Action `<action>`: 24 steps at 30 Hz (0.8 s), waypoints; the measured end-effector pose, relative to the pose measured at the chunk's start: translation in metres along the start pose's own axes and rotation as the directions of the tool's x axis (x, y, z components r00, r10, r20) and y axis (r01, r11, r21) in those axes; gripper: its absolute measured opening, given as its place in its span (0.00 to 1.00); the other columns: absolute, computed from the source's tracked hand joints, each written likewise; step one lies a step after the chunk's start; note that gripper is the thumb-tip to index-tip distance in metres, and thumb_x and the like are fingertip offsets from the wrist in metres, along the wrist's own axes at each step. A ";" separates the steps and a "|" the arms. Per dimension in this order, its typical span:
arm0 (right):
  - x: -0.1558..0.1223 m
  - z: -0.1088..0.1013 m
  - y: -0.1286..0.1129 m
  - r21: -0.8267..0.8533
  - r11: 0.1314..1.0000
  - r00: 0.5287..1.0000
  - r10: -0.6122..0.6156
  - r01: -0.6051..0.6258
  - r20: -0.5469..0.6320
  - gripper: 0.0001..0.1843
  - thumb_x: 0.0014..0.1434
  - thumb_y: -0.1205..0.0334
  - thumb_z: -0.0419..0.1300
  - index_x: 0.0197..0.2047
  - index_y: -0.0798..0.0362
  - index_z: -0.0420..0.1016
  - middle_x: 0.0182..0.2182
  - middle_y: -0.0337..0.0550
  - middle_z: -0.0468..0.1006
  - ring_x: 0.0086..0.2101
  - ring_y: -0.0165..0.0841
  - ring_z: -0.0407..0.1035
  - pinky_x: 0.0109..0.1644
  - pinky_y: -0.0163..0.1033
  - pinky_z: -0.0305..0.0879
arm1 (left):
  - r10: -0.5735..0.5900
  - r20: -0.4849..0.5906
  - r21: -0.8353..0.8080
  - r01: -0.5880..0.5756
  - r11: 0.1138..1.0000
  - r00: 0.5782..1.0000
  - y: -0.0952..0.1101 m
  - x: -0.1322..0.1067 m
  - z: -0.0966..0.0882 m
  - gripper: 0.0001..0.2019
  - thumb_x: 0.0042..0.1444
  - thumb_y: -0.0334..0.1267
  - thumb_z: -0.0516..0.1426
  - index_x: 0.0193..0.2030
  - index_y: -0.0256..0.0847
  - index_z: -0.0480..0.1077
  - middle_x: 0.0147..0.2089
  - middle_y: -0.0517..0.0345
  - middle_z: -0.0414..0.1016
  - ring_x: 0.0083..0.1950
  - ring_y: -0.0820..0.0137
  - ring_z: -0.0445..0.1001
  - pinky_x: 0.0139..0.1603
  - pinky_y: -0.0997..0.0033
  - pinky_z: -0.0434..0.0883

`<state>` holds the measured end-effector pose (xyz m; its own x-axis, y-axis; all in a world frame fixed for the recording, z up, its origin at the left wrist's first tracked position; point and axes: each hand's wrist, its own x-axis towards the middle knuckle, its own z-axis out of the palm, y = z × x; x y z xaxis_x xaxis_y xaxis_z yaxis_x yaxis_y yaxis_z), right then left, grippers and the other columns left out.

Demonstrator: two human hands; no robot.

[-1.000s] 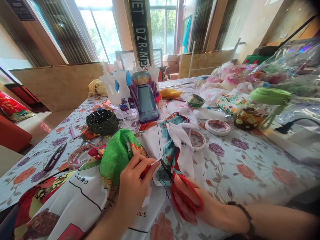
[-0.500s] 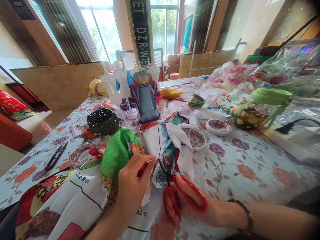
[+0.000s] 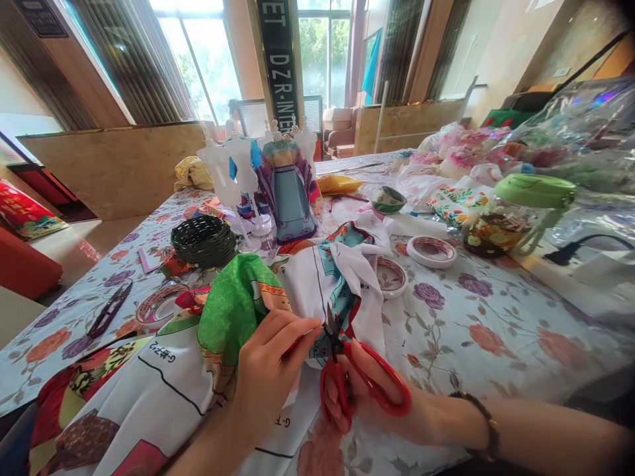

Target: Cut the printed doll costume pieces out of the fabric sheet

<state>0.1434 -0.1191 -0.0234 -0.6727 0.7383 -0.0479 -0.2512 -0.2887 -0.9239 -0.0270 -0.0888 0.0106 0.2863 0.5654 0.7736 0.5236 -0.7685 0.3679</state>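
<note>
My right hand [image 3: 370, 400] grips red-handled scissors [image 3: 354, 377], blades nearly closed and pointing up into printed fabric [image 3: 317, 284]. My left hand [image 3: 270, 370] pinches the edge of that fabric right beside the blades, fingers closed on it. The cloth is white with teal, red and green printed panels [image 3: 233, 304] and black outlines, bunched over the near part of the floral tablecloth [image 3: 476, 330]. A beaded bracelet [image 3: 483, 423] circles my right wrist.
Behind the cloth stand small mannequins, one in a blue dress [image 3: 290, 188], and a dark woven basket [image 3: 203, 241]. Tape rolls [image 3: 431, 251] lie to the right, black thread snips [image 3: 109, 309] to the left. A green-lidded jar [image 3: 516, 215] and plastic bags crowd the right.
The scissors swung from slanting left to upright and their blades closed on the fabric. My left hand slid a little right along the cloth edge.
</note>
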 end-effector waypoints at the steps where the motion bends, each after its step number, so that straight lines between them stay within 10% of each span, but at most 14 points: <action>1: 0.001 0.001 -0.001 -0.004 1.000 1.000 -0.011 0.011 -0.010 0.33 0.64 0.35 0.37 0.26 0.52 0.65 0.22 0.41 0.67 0.26 0.31 0.62 0.38 0.40 0.60 | 0.002 -0.003 0.007 -0.002 1.000 1.000 0.000 0.000 0.000 0.06 0.56 0.26 0.59 0.37 0.41 0.74 0.32 0.62 0.76 0.34 0.76 0.73 0.39 0.78 0.73; 24: -0.001 -0.007 0.014 0.090 0.996 0.997 0.030 -0.024 -0.065 0.34 0.62 0.32 0.40 0.23 0.52 0.64 0.20 0.39 0.67 0.23 0.28 0.64 0.30 0.36 0.63 | 0.100 0.042 0.045 -0.102 0.994 0.994 -0.001 -0.004 -0.002 0.05 0.58 0.28 0.59 0.39 0.40 0.74 0.28 0.61 0.73 0.32 0.74 0.69 0.36 0.74 0.71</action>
<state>0.1457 -0.1200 -0.0394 -0.6335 0.7673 -0.1002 -0.2967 -0.3604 -0.8843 -0.0306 -0.0911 0.0080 0.3709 0.4980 0.7839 0.5275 -0.8077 0.2635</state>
